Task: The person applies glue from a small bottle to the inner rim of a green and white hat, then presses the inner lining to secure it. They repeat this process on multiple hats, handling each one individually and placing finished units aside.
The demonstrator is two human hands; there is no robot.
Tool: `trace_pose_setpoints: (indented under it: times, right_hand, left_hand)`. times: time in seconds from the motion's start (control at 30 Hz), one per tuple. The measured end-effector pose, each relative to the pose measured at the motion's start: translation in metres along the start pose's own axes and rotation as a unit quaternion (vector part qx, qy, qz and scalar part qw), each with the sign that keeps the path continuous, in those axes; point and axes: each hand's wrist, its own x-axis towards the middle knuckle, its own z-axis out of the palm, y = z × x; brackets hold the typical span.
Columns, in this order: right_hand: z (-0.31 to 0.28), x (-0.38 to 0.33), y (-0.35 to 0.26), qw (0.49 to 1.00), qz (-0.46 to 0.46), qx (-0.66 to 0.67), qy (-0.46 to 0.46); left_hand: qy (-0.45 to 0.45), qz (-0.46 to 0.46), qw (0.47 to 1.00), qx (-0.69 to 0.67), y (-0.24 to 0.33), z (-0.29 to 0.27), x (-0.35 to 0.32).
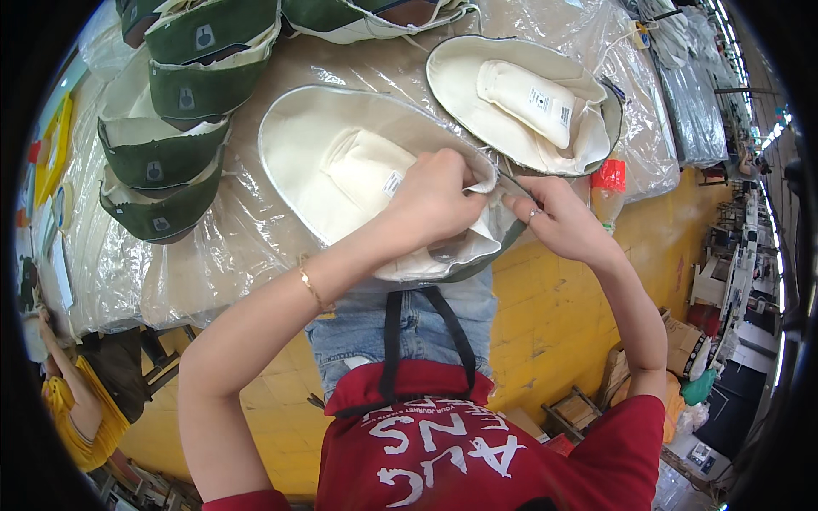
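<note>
An unfinished sewn bag (290, 162) with cream lining and a green outer side lies open on the plastic-covered table in front of me. Inside it shows a cream pocket with a small label. My left hand (439, 200) reaches across the lining, its fingers pinched on the bag's right-hand rim. Opposite it, my right hand (558, 213) grips the same rim between thumb and fingers. Folded cloth bunches between the two hands, and the fingertips are partly hidden. Just beyond lies a second cream-lined bag (460, 77) with a padded, labelled pocket.
Several green bags (162, 162) stand nested at the left, with another (366, 21) at the far edge. A red-capped bottle (608, 183) is by the table's right edge. Clear plastic sheeting (204, 281) covers the table. A person in yellow (94, 417) is at lower left.
</note>
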Motion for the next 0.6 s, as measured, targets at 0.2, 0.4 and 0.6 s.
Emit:
trace_pose_setpoints:
  times: [0.2, 0.4, 0.6]
  right_hand:
    - [0.000, 0.007, 0.003, 0.998, 0.043, 0.042, -0.028]
    - [0.003, 0.010, 0.004, 0.997, 0.052, 0.060, -0.023]
    - [0.010, 0.002, -0.005, 0.999, 0.013, -0.028, 0.031]
  left_hand:
    - [0.006, -0.048, 0.997, -0.063, 0.001, 0.000, -0.005]
    - [0.030, -0.005, 1.000, -0.009, -0.003, 0.005, -0.002]
    - [0.058, -0.001, 0.997, 0.045, 0.001, 0.015, 0.002]
